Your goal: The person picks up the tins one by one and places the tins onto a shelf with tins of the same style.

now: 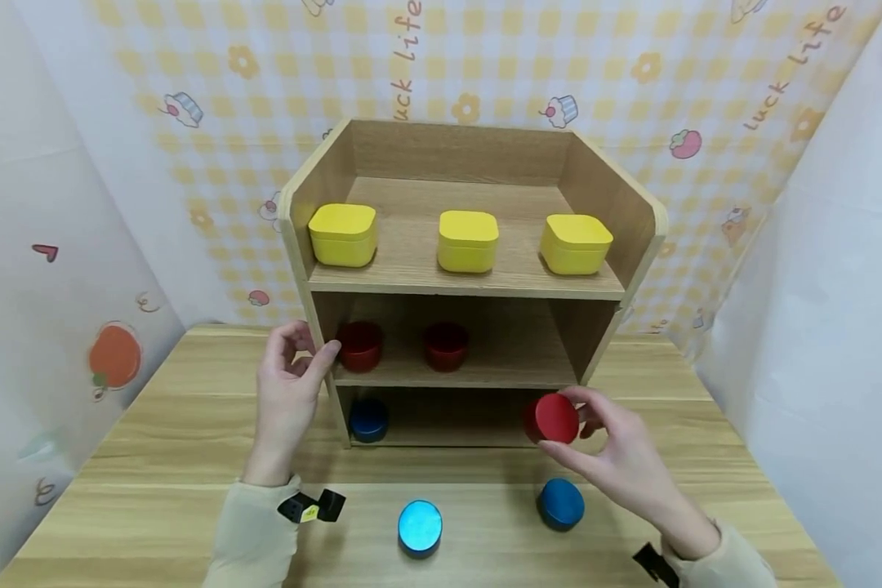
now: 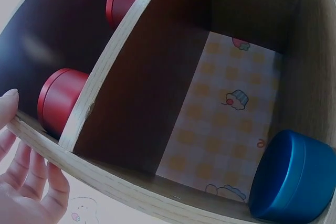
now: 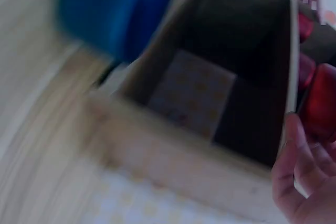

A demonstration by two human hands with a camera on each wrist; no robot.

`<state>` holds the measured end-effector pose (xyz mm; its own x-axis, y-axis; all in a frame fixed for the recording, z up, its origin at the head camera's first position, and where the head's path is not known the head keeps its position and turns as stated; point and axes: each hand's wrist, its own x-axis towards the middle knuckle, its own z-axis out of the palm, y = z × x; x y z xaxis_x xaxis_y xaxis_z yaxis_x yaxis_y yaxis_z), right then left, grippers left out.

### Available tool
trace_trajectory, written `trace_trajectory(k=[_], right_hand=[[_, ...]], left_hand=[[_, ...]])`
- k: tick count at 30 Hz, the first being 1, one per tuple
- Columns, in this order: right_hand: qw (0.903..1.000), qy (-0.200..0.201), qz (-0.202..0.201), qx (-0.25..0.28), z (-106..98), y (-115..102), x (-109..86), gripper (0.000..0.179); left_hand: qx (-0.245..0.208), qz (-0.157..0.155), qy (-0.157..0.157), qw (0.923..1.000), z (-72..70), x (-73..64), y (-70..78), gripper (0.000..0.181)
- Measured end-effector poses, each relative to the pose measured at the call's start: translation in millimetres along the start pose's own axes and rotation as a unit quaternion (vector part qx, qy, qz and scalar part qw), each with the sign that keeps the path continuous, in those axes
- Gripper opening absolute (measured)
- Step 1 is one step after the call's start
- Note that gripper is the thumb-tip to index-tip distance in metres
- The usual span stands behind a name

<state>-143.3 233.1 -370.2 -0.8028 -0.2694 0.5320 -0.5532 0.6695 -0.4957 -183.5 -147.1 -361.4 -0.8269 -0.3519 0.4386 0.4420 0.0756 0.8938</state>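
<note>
My right hand (image 1: 621, 457) holds a round red tin (image 1: 557, 418) between thumb and fingers, in front of the lower right part of a wooden shelf (image 1: 456, 287). In the right wrist view the red tin (image 3: 321, 100) is at the right edge, with the fingers beneath it. My left hand (image 1: 290, 392) grips the shelf's left side panel, its thumb at the front edge and its fingers along the outside. Near that thumb a red tin (image 1: 361, 346) stands on the middle level, with another red tin (image 1: 445, 346) to its right. A blue tin (image 1: 368, 420) sits at the bottom left.
Three yellow boxes, one at the left (image 1: 343, 236), one central (image 1: 468, 242) and one at the right (image 1: 576, 244), line the top level. On the wooden table (image 1: 191, 457) lie a light blue tin (image 1: 420, 528) and a darker blue tin (image 1: 561, 504). Patterned cloth (image 1: 441, 65) hangs behind.
</note>
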Motion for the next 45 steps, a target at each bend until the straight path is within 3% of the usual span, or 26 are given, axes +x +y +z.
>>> trace_trajectory(k=[4,13,24,29,45], right_hand=[[0.9994,0.035,-0.002,0.001,10,-10,7.3,0.06],[0.9973,0.063,0.035,0.016,16,-19,17.9,0.057],[0.9918,0.094,0.084,-0.017,17,-23,31.7,0.057],[0.9887,0.113,0.08,-0.057,20,-27,38.7,0.058],[0.9803,0.109,0.123,-0.109,22,-41,57.3,0.054]], left_hand=[[-0.001,-0.002,-0.007,1.0,1.7,-1.2,-1.4,0.037],[0.004,-0.014,-0.011,0.9998,3.8,-1.3,1.0,0.036],[0.013,-0.014,-0.008,0.9998,-0.1,-1.9,1.2,0.035],[0.015,-0.012,-0.008,0.9998,-2.4,-1.8,0.4,0.034],[0.023,-0.011,-0.013,0.9996,-4.5,-0.5,3.3,0.032]])
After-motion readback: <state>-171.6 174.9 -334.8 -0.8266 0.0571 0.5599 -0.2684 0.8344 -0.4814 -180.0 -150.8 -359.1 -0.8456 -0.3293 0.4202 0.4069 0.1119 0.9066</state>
